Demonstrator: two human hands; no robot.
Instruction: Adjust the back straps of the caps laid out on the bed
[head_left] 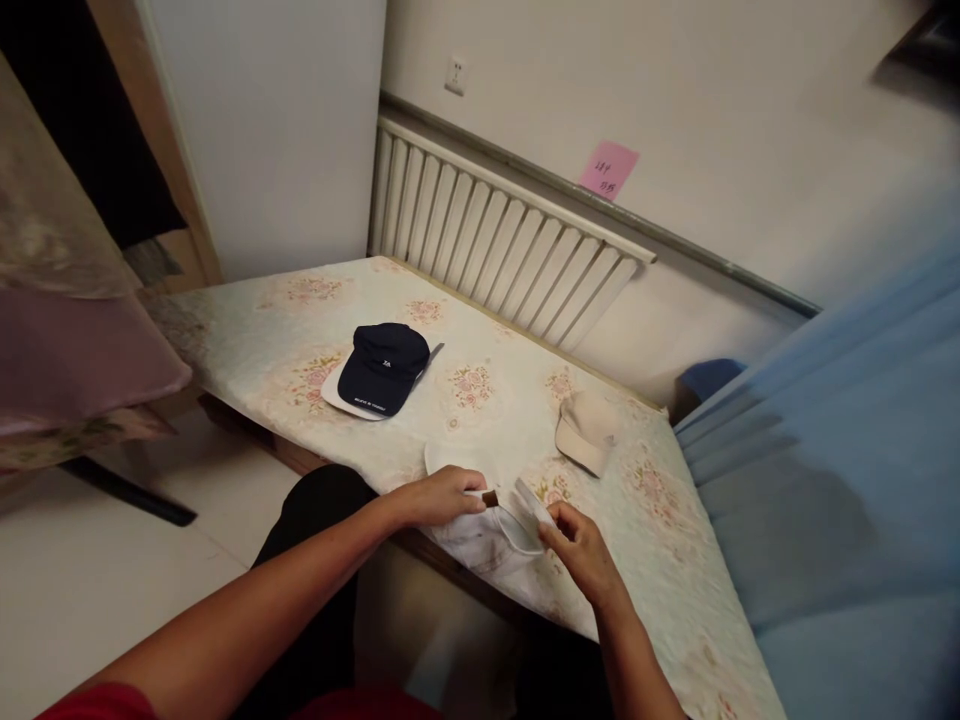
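Observation:
A white cap [480, 548] lies at the near edge of the cloth-covered table, its back opening facing up and right. Between thumb and fingers, my left hand [448, 496] pinches one end of the cap's back strap, where a small brown patch [490, 498] shows. My right hand [581, 548] grips the other strap end [531, 500], which sticks up. The two strap ends are apart. Part of the cap is hidden behind my left hand and forearm.
A navy cap [386, 362] rests over a white brim [337, 396] on the floral tablecloth [517, 400]. To the right sits a beige cap [586, 432]. A radiator [487, 235] runs behind the table, a blue curtain [847, 460] hangs at right, and garments [75, 340] hang at left.

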